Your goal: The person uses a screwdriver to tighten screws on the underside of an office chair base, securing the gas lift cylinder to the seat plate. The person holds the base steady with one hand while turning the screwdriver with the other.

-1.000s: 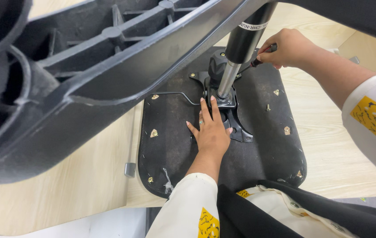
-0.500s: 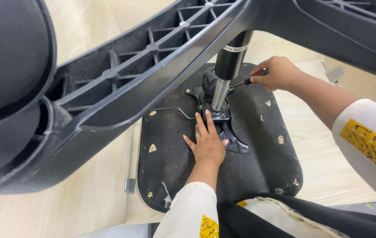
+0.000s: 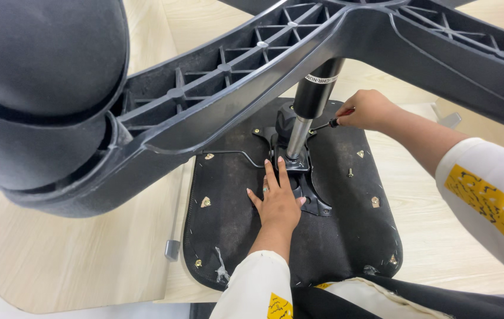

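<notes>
From the head camera, the left hand [image 3: 278, 204] lies flat and open on the black underside of the chair seat [image 3: 228, 236], fingertips touching the metal mounting plate [image 3: 299, 171] just beyond them. The right hand [image 3: 369, 110] is closed around a screwdriver [image 3: 330, 123], its tip aimed at the plate beside the gas cylinder [image 3: 311, 106]. If the tip slips off a screw, it may jab toward the left fingers; the heavy star base [image 3: 252, 88] overhead may tip.
</notes>
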